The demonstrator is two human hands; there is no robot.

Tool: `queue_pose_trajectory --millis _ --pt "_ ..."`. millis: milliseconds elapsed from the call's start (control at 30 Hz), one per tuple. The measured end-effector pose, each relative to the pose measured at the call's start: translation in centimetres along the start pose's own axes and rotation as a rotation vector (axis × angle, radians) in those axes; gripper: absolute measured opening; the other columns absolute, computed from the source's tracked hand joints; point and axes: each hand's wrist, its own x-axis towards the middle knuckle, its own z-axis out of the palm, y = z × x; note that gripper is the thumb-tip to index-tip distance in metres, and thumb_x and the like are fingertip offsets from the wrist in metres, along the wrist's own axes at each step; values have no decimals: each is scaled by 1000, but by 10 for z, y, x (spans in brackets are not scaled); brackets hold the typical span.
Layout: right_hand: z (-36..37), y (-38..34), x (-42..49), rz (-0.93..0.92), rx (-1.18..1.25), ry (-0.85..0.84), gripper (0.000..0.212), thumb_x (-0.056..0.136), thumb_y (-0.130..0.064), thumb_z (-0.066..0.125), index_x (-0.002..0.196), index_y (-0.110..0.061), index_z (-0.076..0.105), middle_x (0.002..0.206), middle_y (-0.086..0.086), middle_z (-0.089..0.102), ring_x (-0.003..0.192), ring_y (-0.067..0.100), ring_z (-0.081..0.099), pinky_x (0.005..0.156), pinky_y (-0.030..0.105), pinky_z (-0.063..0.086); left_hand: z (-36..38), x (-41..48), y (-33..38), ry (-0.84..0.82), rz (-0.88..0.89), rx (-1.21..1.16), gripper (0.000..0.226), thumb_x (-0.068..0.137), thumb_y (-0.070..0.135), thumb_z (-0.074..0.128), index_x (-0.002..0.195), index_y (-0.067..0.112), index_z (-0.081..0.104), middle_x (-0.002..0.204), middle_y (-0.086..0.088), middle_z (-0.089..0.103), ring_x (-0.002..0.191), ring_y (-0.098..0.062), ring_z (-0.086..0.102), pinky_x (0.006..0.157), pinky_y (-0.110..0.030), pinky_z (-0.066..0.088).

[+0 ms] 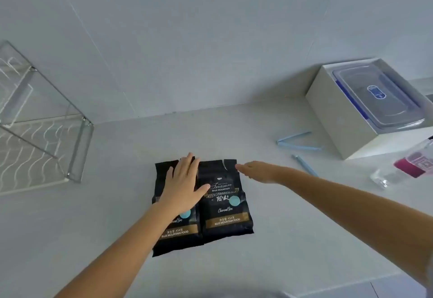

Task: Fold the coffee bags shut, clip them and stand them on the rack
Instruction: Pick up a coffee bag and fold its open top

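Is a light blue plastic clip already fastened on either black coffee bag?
No, both light blue plastic clips lie on the pale counter, right of the two black coffee bags.

Two coffee bags lie flat, side by side, mid-desk (293, 239): the left bag (174, 235) under the flat left hand (185, 185), the right bag (225, 206) with the right hand (257, 171) at its top right corner. A rack (46, 145) stands far left by the wall (210, 39). Two clips (297, 143) lie to the right, just before a box (339, 119) holding a lidded container (379, 96); a bottle (403, 168) lies in front of the box.
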Motion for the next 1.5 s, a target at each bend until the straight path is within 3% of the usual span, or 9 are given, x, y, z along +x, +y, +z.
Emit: queue_pose_trajectory --millis 233,433,533,633,733,967,1067,1167,1500 --pt "28 17 26 52 412 -72 34 92 -34 53 107 -4 62 103 8 69 81 14 59 72 23 48 41 -2 -12 -66 -102 -96 60 94 48 37 147 26 20 158 5 16 145 -15 14 117 -42 16" --pt "34 16 32 62 829 -31 38 91 -32 57 108 1 63 107 11 71 96 19 64 87 32 52 42 5 -10 -10 -173 -149 58 92 47 43 144 25 30 154 5 27 142 -16 22 115 -43 20" --pt "26 10 21 -49 893 -19 30 93 -27 54 104 -1 64 91 3 74 83 12 67 70 21 55 27 8 -5 23 -221 -496 48 91 37 53 135 20 46 146 4 41 134 -15 36 108 -39 36" --pt "12 2 6 -156 958 66 25 93 -23 54 97 -2 67 79 -3 75 75 7 69 62 14 52 6 6 0 56 -229 -951 20 88 30 59 108 32 61 111 18 64 100 4 60 78 -15 49" --pt "6 -9 -9 -283 958 185 24 94 -18 53 94 2 68 84 3 73 77 12 68 73 24 57 -10 4 2 34 -226 -1210 13 87 32 61 99 35 61 95 17 70 90 3 66 74 -15 50" --pt "10 -17 -20 -384 830 323 17 93 -10 54 88 -3 69 75 -8 73 70 3 68 66 19 52 -15 -1 2 105 -193 -1066 8 84 22 66 88 27 70 90 10 74 90 -9 67 77 -23 50" --pt "19 -7 -17 -287 768 395 16 91 -3 54 90 4 68 77 2 68 66 5 61 68 22 48 5 -11 5 245 -214 -999 11 85 16 65 94 19 70 96 5 71 94 -7 63 88 -27 50" --pt "23 -6 -21 -363 783 434 15 89 -1 57 82 0 70 72 -6 72 65 3 65 62 18 51 11 -19 8 406 -212 -1066 17 83 15 67 81 32 68 86 13 71 87 1 65 75 -14 51" --pt "33 -7 -20 -324 677 483 15 87 -10 59 76 -3 67 72 -1 67 66 6 57 65 21 48 -1 -11 10 288 -116 -1136 18 88 14 60 93 31 65 94 14 71 90 -2 66 66 -11 51"
